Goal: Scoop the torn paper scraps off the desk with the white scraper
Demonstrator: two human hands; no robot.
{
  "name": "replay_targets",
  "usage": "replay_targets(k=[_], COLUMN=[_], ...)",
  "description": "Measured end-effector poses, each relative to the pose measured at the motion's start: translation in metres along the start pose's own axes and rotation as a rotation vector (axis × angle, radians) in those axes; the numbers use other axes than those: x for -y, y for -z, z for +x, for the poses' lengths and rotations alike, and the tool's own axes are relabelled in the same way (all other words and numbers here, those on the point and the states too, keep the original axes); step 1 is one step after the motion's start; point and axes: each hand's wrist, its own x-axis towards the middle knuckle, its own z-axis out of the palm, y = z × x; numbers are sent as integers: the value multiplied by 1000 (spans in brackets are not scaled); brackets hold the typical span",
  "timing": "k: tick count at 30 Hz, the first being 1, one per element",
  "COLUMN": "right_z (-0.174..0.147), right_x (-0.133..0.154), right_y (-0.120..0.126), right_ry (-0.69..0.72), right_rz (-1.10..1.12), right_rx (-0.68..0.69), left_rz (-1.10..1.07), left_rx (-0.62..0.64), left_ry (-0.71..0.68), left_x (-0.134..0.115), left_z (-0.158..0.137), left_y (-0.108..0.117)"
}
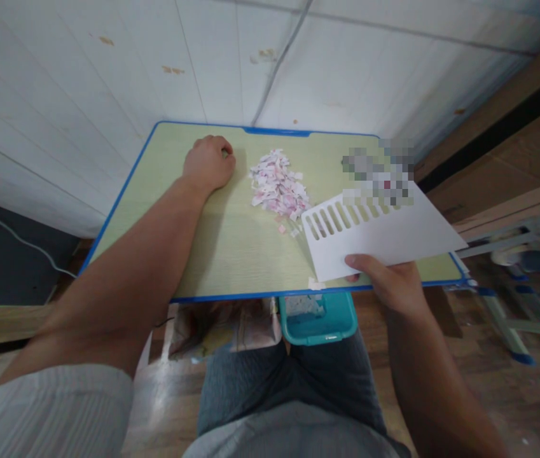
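Note:
My left hand (210,162) rests on the left part of the table with its fingers curled closed. A small gap shows between thumb and fingers, and I see nothing held there. Right of it lies a heap of small white and pink paper pieces (280,184). My right hand (387,277) grips a white card with a row of slots (384,232) at its near edge, thumb on top. The card is tilted over the right side of the table, its left corner close to the heap. A few loose paper pieces lie between heap and card.
The table (245,254) is pale green with a blue edge and stands against a white panelled wall (121,63). A blurred-out patch covers something at the far right. Below the front edge are a teal basket (318,337) and a bag (226,327). A folding metal frame (512,318) stands right.

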Motion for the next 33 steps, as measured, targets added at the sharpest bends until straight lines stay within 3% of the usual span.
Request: replay_targets(k=[7,11,22,31,33], right_z=[-3,-3,-1,3,8], right_x=[-11,-11,-4,-9,-11], right_y=[3,4,1,3,2], right_ry=[-71,-36,-28,-46,-43], right_rz=[48,70,-11,122,185], right_rx=[-24,72,78,112,40], left_rz=[-2,-21,17,-36,-32], left_rx=[7,-3,20,14,-5], left_ry=[17,15,7,25,12], left_x=[-2,0,1,-3,-2], left_z=[-1,1,2,0,1], left_y=[1,0,1,2,1])
